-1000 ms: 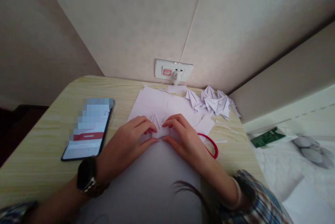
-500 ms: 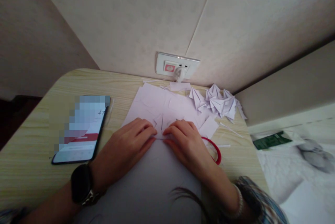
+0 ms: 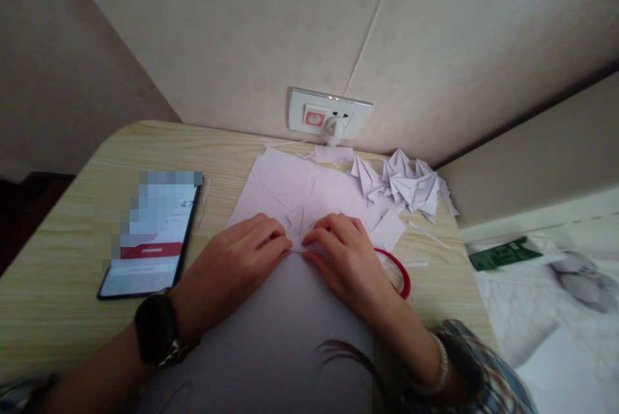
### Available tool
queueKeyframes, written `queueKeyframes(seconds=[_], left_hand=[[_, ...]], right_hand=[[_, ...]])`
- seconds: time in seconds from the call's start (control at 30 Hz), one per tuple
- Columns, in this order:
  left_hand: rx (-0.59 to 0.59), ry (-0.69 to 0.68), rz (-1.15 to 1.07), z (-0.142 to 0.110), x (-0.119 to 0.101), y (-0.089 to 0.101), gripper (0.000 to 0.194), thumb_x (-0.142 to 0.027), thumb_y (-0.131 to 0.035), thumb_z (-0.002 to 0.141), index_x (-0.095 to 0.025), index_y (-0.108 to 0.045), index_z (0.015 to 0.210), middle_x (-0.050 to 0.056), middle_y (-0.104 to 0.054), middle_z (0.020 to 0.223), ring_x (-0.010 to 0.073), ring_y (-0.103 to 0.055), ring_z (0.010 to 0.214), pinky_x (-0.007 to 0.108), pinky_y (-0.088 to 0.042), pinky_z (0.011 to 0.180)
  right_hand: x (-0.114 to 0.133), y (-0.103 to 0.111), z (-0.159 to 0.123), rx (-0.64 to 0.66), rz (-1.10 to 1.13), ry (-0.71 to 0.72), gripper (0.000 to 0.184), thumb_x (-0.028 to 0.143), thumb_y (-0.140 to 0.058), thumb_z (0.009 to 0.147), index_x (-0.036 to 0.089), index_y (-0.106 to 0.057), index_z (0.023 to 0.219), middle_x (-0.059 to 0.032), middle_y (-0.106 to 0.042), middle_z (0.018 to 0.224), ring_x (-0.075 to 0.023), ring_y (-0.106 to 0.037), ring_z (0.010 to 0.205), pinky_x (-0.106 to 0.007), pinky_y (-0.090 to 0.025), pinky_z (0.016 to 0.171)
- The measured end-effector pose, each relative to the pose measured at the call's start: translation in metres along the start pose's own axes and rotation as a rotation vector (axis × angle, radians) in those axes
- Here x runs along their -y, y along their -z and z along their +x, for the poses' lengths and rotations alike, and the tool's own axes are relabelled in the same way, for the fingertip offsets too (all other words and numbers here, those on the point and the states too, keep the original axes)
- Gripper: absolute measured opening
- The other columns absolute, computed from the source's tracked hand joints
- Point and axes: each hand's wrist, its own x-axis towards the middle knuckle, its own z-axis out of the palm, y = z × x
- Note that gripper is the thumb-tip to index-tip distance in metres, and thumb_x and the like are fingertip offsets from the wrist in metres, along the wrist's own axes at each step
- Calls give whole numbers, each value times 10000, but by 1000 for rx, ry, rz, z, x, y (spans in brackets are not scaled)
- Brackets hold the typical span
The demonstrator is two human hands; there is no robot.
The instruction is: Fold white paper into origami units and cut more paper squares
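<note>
My left hand (image 3: 242, 256), with a black watch (image 3: 155, 329) on its wrist, has its fingers closed at the left end of a small folded piece of white paper (image 3: 296, 224). At its right end, my right hand (image 3: 341, 259) has thumb and fingers curled close together on it. Much of the piece is hidden by the fingers. Beneath and beyond it lie white paper sheets (image 3: 265, 172). Red-handled scissors (image 3: 403, 278) show partly beside my right hand, their blades out of sight.
Several folded paper shapes (image 3: 411, 182) are piled at the back right. A phone (image 3: 157, 266) lies at the left on the wooden table (image 3: 62, 240). Paper strips (image 3: 430, 235) are scattered about. A wall socket (image 3: 297, 111) holds a white plug. Pale grey material (image 3: 290, 336) fills the front.
The view has shifted slightly. My right hand's thumb and fingertips have parted a little at the paper. My left hand stays closed at its end.
</note>
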Motion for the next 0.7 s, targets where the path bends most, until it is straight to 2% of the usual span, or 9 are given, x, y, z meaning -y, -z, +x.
queueKeyframes(seconds=[0.13, 0.37, 0.7], left_hand=[[2, -45, 35, -2, 2, -2, 331, -130, -376, 1023, -153, -662, 859, 59, -666, 839, 205, -599, 728, 324, -454, 639], [23, -139, 43, -4, 9, -7, 396, -98, -281, 1033, -162, -642, 882, 46, -637, 843, 206, -570, 761, 331, -450, 676], [43, -83, -5, -2, 9, -6, 316, -122, -340, 1035, -166, -618, 891, 39, -637, 861, 200, -573, 764, 323, -451, 676]], right_hand=[[0, -3, -1, -39, -31, 18, 55, 182, -621, 956, 185, -676, 947, -64, -688, 941, -216, -608, 904, -367, -447, 858], [-2, -10, -6, -77, -110, 105, 170, 154, -587, 979, 178, -665, 830, -40, -673, 842, -202, -571, 830, -379, -389, 948], [-3, -8, -4, -93, -125, 103, 233, 185, -510, 1024, 211, -658, 847, -9, -687, 826, -178, -581, 815, -377, -366, 1009]])
